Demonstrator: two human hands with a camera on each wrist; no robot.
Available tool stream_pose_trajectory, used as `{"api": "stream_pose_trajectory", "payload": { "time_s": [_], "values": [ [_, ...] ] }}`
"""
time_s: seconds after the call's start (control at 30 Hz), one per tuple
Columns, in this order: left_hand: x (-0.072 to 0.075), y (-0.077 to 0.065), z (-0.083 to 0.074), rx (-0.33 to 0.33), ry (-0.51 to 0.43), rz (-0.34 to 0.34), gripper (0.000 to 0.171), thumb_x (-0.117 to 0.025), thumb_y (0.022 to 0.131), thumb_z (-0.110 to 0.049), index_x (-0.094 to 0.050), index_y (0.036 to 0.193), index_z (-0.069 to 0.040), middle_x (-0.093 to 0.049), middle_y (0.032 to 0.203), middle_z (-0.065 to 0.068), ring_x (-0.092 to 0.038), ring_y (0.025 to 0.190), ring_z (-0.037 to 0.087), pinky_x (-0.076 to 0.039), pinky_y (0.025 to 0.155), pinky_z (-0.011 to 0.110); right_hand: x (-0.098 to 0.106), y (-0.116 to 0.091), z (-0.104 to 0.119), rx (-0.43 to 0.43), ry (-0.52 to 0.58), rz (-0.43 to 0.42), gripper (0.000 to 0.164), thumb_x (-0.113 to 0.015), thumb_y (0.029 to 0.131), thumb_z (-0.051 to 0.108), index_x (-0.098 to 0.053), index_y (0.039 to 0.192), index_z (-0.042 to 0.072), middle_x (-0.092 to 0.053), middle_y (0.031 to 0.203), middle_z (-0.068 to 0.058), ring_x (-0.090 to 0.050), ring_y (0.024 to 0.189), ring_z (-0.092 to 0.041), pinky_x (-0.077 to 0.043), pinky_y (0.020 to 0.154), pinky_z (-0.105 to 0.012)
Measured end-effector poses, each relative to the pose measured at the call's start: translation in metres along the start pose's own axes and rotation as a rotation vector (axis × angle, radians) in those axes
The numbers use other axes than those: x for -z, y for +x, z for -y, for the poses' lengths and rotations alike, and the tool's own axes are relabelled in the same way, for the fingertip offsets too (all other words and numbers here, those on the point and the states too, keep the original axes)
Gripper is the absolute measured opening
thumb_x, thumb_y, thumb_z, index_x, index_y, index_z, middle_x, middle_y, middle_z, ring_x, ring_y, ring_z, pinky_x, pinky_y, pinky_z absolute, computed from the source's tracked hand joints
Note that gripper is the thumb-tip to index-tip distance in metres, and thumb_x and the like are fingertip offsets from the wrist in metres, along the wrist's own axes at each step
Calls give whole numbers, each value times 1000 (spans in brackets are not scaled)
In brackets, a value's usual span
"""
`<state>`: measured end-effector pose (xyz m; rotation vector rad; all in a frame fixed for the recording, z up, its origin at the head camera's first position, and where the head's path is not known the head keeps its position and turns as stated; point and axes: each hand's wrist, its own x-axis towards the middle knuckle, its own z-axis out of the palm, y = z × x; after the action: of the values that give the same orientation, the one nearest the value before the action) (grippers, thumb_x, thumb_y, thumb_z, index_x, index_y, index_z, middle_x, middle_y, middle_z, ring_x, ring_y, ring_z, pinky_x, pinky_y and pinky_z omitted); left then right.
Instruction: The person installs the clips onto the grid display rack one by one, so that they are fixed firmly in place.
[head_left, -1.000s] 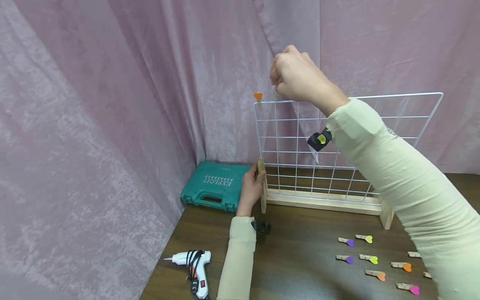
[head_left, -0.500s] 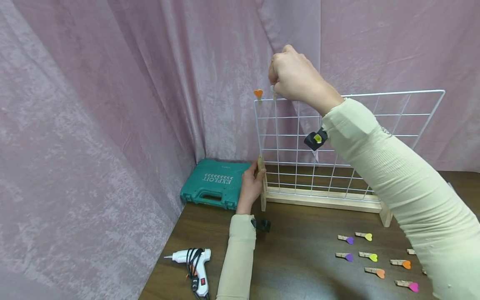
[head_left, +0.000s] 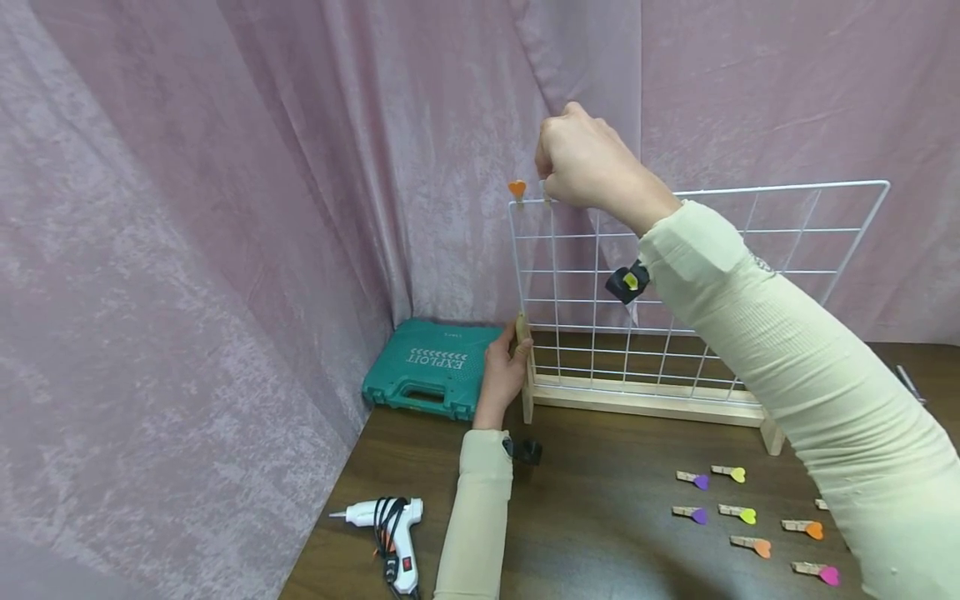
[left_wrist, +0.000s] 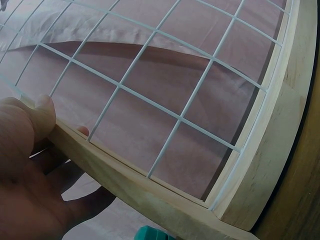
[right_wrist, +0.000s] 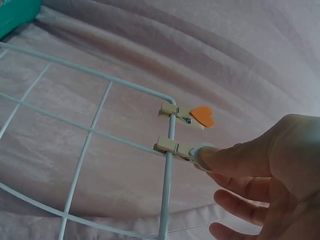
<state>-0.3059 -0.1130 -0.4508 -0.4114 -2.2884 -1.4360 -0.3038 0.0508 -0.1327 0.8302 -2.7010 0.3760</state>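
My right hand [head_left: 596,162] is at the left end of the top wire of a white wire grid [head_left: 787,188]. In the right wrist view, its thumb and fingers pinch a wooden clothespin [right_wrist: 167,145] with a pale grey heart, whose jaws sit across the wire. Beside that one, nearer the corner, an orange-heart clothespin [right_wrist: 201,116] is clipped on the same wire. Lower down, my left hand [head_left: 502,375] grips the left wooden upright [left_wrist: 125,182] of the grid's stand, thumb on one side and fingers behind.
Several heart clothespins, such as a purple one [head_left: 690,481] and a pink one [head_left: 816,572], lie at the front right. A green case [head_left: 431,362] stands left of the grid. A white glue gun [head_left: 403,546] lies at the front left. A pink curtain [head_left: 465,150] hangs behind.
My right hand has come down slightly, bringing the grey-heart clothespin from above the top wire down onto it. My left hand keeps its grip on the upright.
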Motion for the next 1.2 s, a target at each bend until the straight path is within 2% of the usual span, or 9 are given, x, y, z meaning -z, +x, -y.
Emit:
{"api": "stream_pose_trajectory", "payload": {
  "time_s": [0.1, 0.37, 0.5, 0.8, 1.0, 1.2],
  "values": [
    [1, 0, 0, -6, -2, -2, 45, -53, 95, -19, -45, 134, 1, -58, 119, 18, -55, 109, 24, -45, 91, 37, 1, 0, 1, -4, -12, 11, 17, -60, 72, 0, -69, 87, 2, -56, 101, -10, -40, 105, -34, -38, 81, -48],
    [2, 0, 1, 8, -24, 7, 46, -52, 96, -21, -44, 135, 1, -57, 122, 17, -54, 111, 21, -45, 92, 34, 0, -1, 3, -12, -4, 34, 22, -49, 72, 0, -68, 80, 3, -60, 95, -11, -41, 102, -35, -37, 80, -49],
    [4, 0, 3, -7, -11, -8, 47, -53, 95, -22, -43, 135, 1, -58, 121, 18, -54, 111, 23, -44, 92, 36, 1, -5, 0, 4, 20, 30, 22, -52, 76, 5, -70, 89, 3, -62, 101, -13, -41, 106, -37, -37, 83, -53],
    [3, 1, 7, -8, -11, -10, 45, -54, 94, -17, -45, 135, -1, -60, 116, 17, -57, 105, 25, -47, 89, 37, 0, -26, -9, 42, 56, -56, 19, -53, 85, 12, -69, 93, 6, -61, 100, -9, -42, 96, -32, -36, 78, -46],
    [0, 3, 6, 19, -3, -8, 45, -54, 94, -16, -44, 136, -3, -61, 116, 14, -58, 104, 24, -48, 87, 38, 0, -49, -19, 60, 66, -122, 20, -53, 86, 11, -69, 96, 4, -60, 105, -13, -44, 93, -32, -35, 76, -46],
    [2, 5, 5, 21, 1, -20, 46, -55, 94, -22, -46, 135, -5, -62, 116, 13, -58, 103, 24, -47, 88, 37, -5, -76, -28, 92, 127, -213, 17, -56, 86, 10, -69, 96, 2, -61, 104, -15, -46, 95, -33, -34, 80, -47]
  ]
}}
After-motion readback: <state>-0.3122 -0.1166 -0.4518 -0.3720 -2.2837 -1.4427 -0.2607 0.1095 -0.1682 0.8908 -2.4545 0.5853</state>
